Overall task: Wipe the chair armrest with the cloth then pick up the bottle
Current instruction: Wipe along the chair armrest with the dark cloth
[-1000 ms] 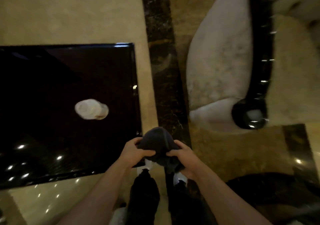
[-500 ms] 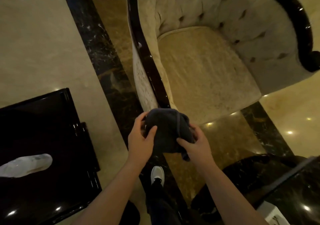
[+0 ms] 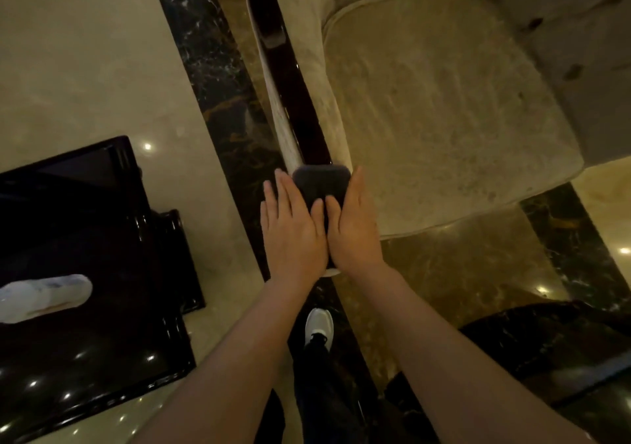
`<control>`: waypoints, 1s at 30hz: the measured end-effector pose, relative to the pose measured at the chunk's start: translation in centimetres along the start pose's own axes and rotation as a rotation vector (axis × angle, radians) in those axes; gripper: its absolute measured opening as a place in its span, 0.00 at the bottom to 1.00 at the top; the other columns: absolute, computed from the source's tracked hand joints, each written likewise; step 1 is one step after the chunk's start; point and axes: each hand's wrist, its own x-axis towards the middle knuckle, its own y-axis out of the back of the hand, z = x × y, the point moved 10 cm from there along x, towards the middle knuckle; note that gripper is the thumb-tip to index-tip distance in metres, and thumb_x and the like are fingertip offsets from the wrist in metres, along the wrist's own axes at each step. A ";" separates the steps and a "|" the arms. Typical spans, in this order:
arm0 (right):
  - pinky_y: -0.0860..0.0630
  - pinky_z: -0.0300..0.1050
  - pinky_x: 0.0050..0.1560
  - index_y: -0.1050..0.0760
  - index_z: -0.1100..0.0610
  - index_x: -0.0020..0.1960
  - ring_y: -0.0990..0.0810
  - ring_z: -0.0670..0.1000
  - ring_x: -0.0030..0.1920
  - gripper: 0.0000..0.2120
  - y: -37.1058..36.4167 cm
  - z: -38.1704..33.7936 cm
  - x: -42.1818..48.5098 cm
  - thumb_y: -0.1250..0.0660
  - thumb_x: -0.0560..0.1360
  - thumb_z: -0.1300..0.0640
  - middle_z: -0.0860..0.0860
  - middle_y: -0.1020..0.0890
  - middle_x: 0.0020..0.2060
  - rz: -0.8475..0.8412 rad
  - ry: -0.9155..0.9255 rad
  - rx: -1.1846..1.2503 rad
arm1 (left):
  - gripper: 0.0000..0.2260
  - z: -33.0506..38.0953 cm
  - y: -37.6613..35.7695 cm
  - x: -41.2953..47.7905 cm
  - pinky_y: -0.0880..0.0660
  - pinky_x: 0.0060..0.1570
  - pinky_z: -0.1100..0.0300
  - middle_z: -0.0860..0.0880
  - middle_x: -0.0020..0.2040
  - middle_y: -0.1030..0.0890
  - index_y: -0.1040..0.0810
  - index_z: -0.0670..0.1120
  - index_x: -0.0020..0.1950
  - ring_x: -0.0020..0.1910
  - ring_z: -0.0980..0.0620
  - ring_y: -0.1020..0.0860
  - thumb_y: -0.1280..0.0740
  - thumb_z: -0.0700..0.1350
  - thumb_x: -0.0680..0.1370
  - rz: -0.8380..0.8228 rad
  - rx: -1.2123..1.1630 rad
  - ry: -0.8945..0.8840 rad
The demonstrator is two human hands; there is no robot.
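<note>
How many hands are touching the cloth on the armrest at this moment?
2. The left hand presses the left side of the dark cloth, and the right hand presses its right side, at the near end of the chair armrest.

The setting is a formal furnished interior, consistent with a hotel lobby, lounge or an upscale living room; which of these cannot be determined. The floor (image 3: 85,68) is polished beige stone with a dark veined marble inlay band (image 3: 218,78) running diagonally through the centre of the frame, and it reflects small ceiling lights. An upholstered armchair (image 3: 444,95) occupies the upper right: cream patterned fabric, button-tufted back and a glossy dark wooden armrest (image 3: 300,102). A glossy black low table (image 3: 112,307) fills the lower left, with a clear plastic bottle (image 3: 41,298) lying on its top. Lighting is dim and warm.
</note>
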 end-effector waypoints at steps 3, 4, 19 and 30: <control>0.30 0.58 0.70 0.64 0.44 0.79 0.36 0.54 0.76 0.34 -0.6 1.3 -4.4 0.49 0.80 0.44 0.56 0.41 0.79 0.010 -0.070 0.119 | 0.29 -1.2 -0.4 -3.7 0.56 0.76 0.49 0.45 0.81 0.57 0.65 0.46 0.77 0.79 0.46 0.58 0.56 0.56 0.82 -0.027 -0.021 0.076; 0.30 0.57 0.70 0.67 0.42 0.78 0.36 0.53 0.76 0.35 -0.7 1.6 -5.5 0.48 0.81 0.46 0.55 0.42 0.79 0.010 -0.091 0.143 | 0.29 -1.5 -0.7 -4.8 0.57 0.77 0.48 0.46 0.80 0.60 0.68 0.47 0.76 0.79 0.47 0.60 0.56 0.56 0.82 -0.057 -0.027 0.102; 0.30 0.58 0.70 0.62 0.51 0.80 0.35 0.53 0.75 0.36 0.3 -0.6 -0.6 0.51 0.79 0.38 0.55 0.40 0.78 -0.027 0.091 -0.012 | 0.29 -0.5 0.2 -0.5 0.49 0.75 0.41 0.41 0.80 0.50 0.54 0.42 0.79 0.79 0.43 0.55 0.57 0.57 0.83 0.051 0.118 0.068; 0.37 0.60 0.74 0.66 0.51 0.79 0.42 0.54 0.78 0.35 0.6 -2.4 2.1 0.53 0.80 0.41 0.56 0.46 0.80 -0.047 0.073 -0.084 | 0.35 -1.0 0.0 1.3 0.46 0.73 0.36 0.38 0.80 0.54 0.59 0.43 0.78 0.78 0.38 0.55 0.62 0.64 0.79 -0.087 0.072 0.285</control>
